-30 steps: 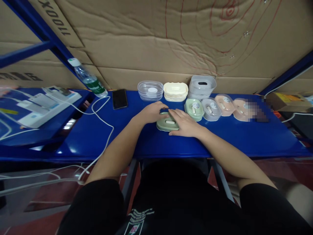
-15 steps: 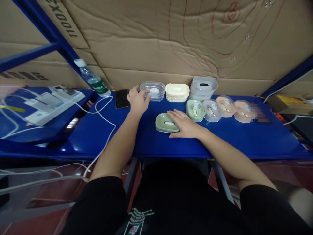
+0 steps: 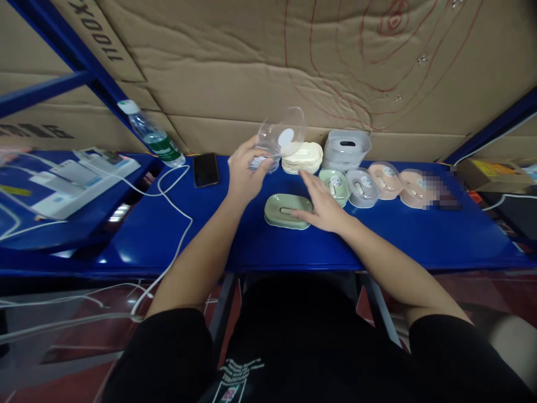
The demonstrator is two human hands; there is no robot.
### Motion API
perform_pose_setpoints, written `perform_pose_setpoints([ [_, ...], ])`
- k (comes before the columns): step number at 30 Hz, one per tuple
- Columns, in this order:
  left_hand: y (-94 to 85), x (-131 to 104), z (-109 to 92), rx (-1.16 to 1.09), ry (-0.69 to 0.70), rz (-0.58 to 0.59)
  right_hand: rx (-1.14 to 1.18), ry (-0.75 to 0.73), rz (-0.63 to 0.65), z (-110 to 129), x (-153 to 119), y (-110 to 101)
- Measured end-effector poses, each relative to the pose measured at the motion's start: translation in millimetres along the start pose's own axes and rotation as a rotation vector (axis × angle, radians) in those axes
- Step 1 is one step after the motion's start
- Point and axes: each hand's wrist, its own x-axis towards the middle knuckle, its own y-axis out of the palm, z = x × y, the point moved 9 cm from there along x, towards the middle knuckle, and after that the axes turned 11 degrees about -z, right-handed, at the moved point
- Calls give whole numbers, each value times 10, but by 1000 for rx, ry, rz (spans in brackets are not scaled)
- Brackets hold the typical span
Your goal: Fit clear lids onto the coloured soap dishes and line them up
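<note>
A clear plastic lid [image 3: 268, 134] with a round white sticker is tilted up in the grip of my left hand [image 3: 247, 170]. Below it, partly behind my fingers, lie more clear lids [image 3: 272, 165] in a stack. My right hand [image 3: 325, 210] is spread, its thumb at the right end of a green soap box [image 3: 279, 207] on the table; a small pale bar shows in the middle of that box. Beyond my right fingers stands a green soap box with a clear lid [image 3: 331, 193].
Cream trays [image 3: 308, 152] and whitish translucent boxes [image 3: 348, 146] stand in stacks at the back. A grey [image 3: 363, 193] and two pink lidded boxes [image 3: 384, 182] line the right. A phone [image 3: 205, 169], water bottle [image 3: 161, 146], power strip [image 3: 88, 187] and white cable [image 3: 188, 226] are left.
My left hand has lifted a clear lid off the stack and tilted it up, moving right. My right hand has shifted slightly right, uncovering more of the green box.
</note>
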Motion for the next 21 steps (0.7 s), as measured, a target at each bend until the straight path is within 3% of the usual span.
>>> perform_pose_setpoints([
  [4,188,-230,-464,-124,145,211,-95,72,-178,-63,12,-230],
  [7,296,-399,-671,-253,237,348,-157,88,-237,-90,-5,-317],
  [14,445,-577,-829,-397,296,628,-82,-37,-215,-2,15,-294],
  [18,484,-629,-930,-343,340,688,-51,10,-225,-97,18,-281],
  [21,529,-605,-837,-279,317,700,-37,41,-252,-141,8,-298],
])
